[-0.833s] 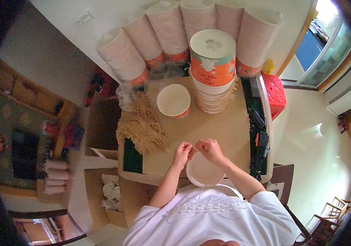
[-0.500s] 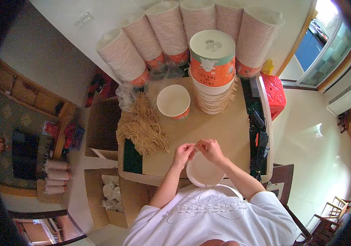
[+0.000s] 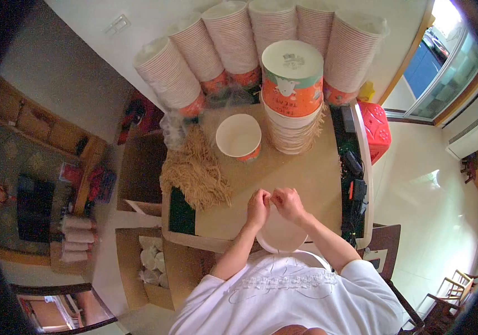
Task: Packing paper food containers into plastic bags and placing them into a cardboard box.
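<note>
A white round paper tub is at the table's near edge, against my shirt. Over its far rim, my left hand and my right hand meet with curled, pinched fingers. Whatever is between the fingertips is too small or hidden to make out. A heap of tan twine cords lies left of my hands. Beyond them stands a single open paper bucket with an orange outside. To its right, an upside-down orange and green bucket tops a nested stack with tan cords hanging at its sides.
Tall plastic-wrapped stacks of paper buckets line the back against the wall. Black adapters and cables lie along the table's right edge. A red plastic stool stands beyond it. An open cardboard box with white bundles sits at lower left.
My left hand has turned and its fingers have curled in more, staying beside the right hand. Both hands remain over the tub's far rim. The whole view has shifted slightly.
</note>
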`<state>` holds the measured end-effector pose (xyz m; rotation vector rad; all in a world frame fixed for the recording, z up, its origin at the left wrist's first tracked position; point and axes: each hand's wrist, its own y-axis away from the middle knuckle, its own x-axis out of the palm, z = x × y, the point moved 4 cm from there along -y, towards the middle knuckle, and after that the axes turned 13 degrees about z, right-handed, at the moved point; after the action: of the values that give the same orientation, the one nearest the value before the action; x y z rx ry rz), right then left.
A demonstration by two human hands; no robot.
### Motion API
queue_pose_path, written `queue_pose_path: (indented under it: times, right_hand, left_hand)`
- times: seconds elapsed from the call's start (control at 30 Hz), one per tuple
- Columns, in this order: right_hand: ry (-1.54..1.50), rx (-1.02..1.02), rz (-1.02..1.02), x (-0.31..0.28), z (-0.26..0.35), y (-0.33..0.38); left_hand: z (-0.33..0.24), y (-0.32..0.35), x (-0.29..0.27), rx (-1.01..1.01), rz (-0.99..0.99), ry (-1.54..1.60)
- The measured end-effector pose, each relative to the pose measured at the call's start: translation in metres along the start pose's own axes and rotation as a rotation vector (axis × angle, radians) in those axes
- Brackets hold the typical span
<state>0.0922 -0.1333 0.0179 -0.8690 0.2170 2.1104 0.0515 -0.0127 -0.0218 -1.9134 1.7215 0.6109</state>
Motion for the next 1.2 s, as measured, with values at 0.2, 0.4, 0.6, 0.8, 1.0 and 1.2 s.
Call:
queue_pose_path:
  times: [0.2,0.4,0.6,0.8,1.0,1.2]
  right_hand:
    - [-0.375,0.198,0.076,0.006,-0.025,0.006]
    - [-0.494,0.230,0.123,0.001,-0.031,0.006]
    - [-0.354,0.201,0.167,-0.008,-0.016,0.000]
    - [-0.455,0.077,0.162,-0.020,-0.001,-0.003]
    - [-0.311,0.071,0.146,-0.024,-0.009,-0.002]
    - [-0.163,-0.092,0.104,-0.037,-0.001,0.001]
  left_hand:
    - [0.012,-0.006,-0.003,-0.286,0.143,0.517]
    - [-0.005,-0.002,-0.011,-0.481,0.294,0.950]
    - [-0.010,0.003,-0.011,-0.382,0.324,0.924]
    - [-0.014,0.002,-0.018,-0.447,0.235,0.900]
    - [-0.021,0.004,-0.018,-0.446,0.354,0.783]
    - [-0.027,0.003,-0.017,-0.329,0.410,0.757]
